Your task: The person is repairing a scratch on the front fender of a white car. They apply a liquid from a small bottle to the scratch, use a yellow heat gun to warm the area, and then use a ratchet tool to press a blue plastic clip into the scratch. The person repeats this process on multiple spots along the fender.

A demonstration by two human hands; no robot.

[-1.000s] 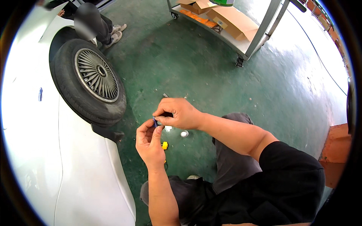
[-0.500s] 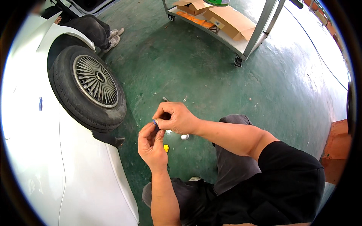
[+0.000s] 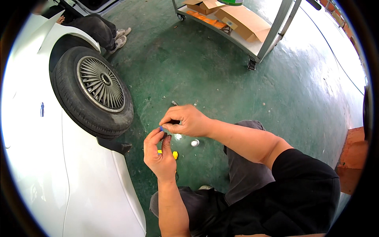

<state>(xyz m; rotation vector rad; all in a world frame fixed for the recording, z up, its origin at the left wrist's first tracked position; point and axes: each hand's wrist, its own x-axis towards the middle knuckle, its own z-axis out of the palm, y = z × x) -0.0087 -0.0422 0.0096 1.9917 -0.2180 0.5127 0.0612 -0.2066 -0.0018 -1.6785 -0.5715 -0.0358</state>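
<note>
A small blue piece (image 3: 161,128), with something dark just below it, is between my two hands above the floor. My right hand (image 3: 188,120) pinches it with thumb and fingertips from the right. From below, my left hand (image 3: 158,155) grips it between bent fingers and a raised thumb; the fingers partly cover the piece, and its kind cannot be made out. A yellow object (image 3: 175,155) shows on the floor behind my left hand, partly hidden. A small white round container (image 3: 194,143) stands to the right of it, near my knee.
At left is a white car body (image 3: 94,189) with a black tyre (image 3: 71,94) and spoked wheel. A grey wheeled cart (image 3: 252,49) with cardboard boxes (image 3: 246,25) stands ahead. Another person's legs (image 3: 94,31) are beyond the tyre. A small metal part (image 3: 174,103) lies on the green floor.
My hands shift slightly at the blue piece, and the left thumb stands a little further from its fingers. More of the yellow object shows behind my left hand.
</note>
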